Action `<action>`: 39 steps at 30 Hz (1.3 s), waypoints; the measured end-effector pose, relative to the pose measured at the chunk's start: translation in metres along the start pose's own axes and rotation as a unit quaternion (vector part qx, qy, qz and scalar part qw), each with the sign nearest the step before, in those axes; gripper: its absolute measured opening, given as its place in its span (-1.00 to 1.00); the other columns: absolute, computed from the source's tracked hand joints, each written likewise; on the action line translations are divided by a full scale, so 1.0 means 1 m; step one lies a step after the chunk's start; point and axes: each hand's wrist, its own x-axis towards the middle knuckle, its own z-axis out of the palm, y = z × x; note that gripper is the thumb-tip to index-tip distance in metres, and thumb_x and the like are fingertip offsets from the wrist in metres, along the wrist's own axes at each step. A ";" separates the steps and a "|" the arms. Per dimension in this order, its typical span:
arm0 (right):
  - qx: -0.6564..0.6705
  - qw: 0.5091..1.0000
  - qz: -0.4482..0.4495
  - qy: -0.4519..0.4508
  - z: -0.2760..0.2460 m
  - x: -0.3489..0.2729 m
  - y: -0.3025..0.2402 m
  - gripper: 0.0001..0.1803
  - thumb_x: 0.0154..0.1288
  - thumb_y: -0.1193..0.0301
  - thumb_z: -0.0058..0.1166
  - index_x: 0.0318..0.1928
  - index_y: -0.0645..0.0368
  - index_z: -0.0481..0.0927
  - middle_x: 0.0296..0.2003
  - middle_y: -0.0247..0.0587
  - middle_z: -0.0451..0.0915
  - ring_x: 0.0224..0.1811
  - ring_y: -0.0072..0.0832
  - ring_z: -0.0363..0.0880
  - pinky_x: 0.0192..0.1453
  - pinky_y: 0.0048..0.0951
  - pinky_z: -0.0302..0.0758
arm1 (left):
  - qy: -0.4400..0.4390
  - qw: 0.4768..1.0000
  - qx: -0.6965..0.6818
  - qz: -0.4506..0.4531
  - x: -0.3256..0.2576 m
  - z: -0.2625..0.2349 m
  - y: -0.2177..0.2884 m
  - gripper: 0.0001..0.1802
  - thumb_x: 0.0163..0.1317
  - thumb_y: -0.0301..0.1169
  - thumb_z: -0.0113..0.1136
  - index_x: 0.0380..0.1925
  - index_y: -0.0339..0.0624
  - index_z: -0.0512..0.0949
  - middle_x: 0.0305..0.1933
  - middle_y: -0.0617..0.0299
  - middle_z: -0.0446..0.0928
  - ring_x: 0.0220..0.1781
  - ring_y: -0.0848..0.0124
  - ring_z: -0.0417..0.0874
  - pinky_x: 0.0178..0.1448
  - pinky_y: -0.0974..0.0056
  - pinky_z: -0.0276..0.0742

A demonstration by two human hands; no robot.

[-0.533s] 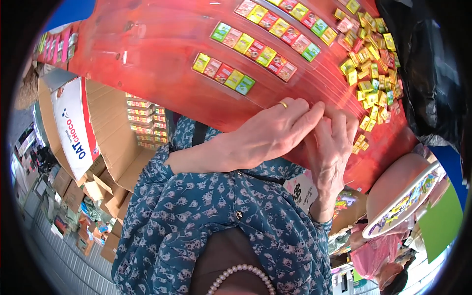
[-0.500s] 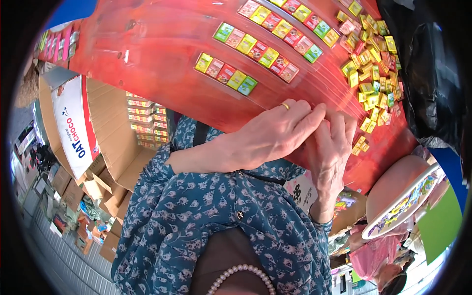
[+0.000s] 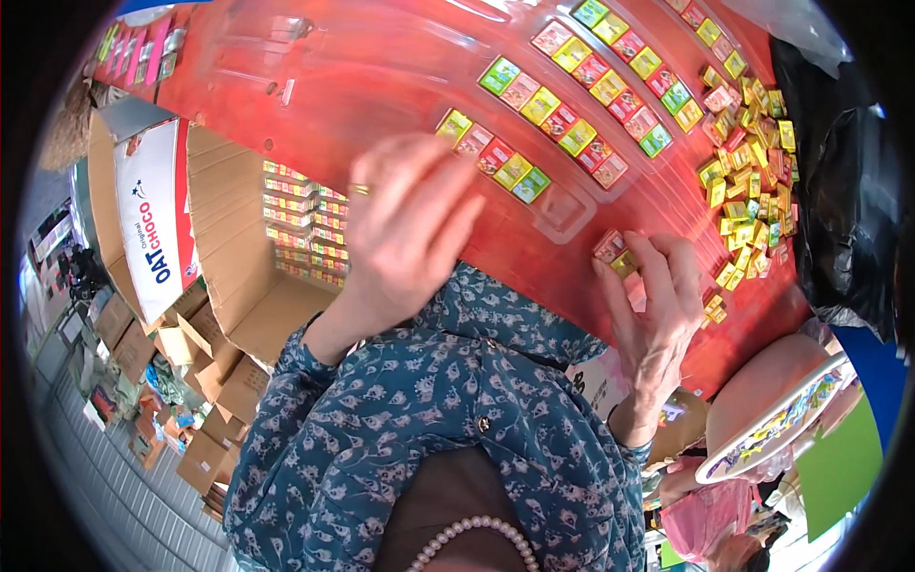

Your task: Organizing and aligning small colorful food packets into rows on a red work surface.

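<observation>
My right hand (image 3: pixel 656 303) pinches two small boxes (image 3: pixel 615 253), one pinkish red and one yellow, between thumb and fingertips above the red table. My left hand (image 3: pixel 405 229) is raised, blurred by motion, with fingers stretched out and thumb apart; I see nothing in it. Just beyond its fingertips lies the nearest row of small boxes (image 3: pixel 498 157), red, yellow, green and pink, in a clear plastic tray (image 3: pixel 569 227). The tray's near end stretches bare toward my right hand. Further rows of boxes (image 3: pixel 553 119) lie beyond it in similar clear trays.
A heap of loose small boxes (image 3: pixel 748 191) covers the right of the red table (image 3: pixel 362 86), beside a black plastic bag (image 3: pixel 843 200). At left an open carton (image 3: pixel 229 229) holds several filled trays. A round tub (image 3: pixel 772 410) stands at lower right, near a person in pink (image 3: pixel 705 520).
My hands, close together before, have parted. My left hand has moved left and is blurred; my right now shows two small boxes at its fingertips. The view has shifted slightly.
</observation>
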 end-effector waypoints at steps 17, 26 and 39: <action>0.085 0.996 -0.032 -0.013 0.033 0.003 -0.011 -0.62 0.03 0.56 0.38 -0.10 0.35 0.60 -0.18 -0.03 0.52 -0.15 -0.11 0.57 -0.11 -0.24 0.55 | -0.026 0.997 0.037 -0.069 -0.004 0.004 -0.015 -0.55 -0.03 -0.43 0.49 -0.10 -0.32 0.63 0.30 -0.07 0.35 0.44 -0.15 0.14 0.39 -0.10 0.23; 0.130 0.991 0.013 0.025 0.037 -0.004 -0.003 -0.61 0.05 0.52 0.42 -0.07 0.29 0.63 -0.17 -0.08 0.53 -0.23 -0.24 0.59 -0.22 -0.33 0.57 | -0.038 0.997 0.003 -0.062 -0.010 0.012 -0.005 -0.58 -0.02 -0.41 0.49 -0.10 -0.24 0.64 0.37 -0.08 0.27 0.53 -0.22 -0.01 0.47 -0.14 0.09; 0.115 0.992 0.010 0.045 0.031 0.009 -0.010 -0.60 0.04 0.53 0.43 -0.08 0.27 0.62 -0.18 -0.10 0.54 -0.25 -0.24 0.62 -0.25 -0.35 0.59 | -0.032 0.997 -0.020 -0.060 -0.012 0.013 -0.009 -0.64 -0.02 -0.44 0.47 -0.16 -0.22 0.67 0.37 -0.06 0.29 0.54 -0.20 0.02 0.48 -0.12 0.10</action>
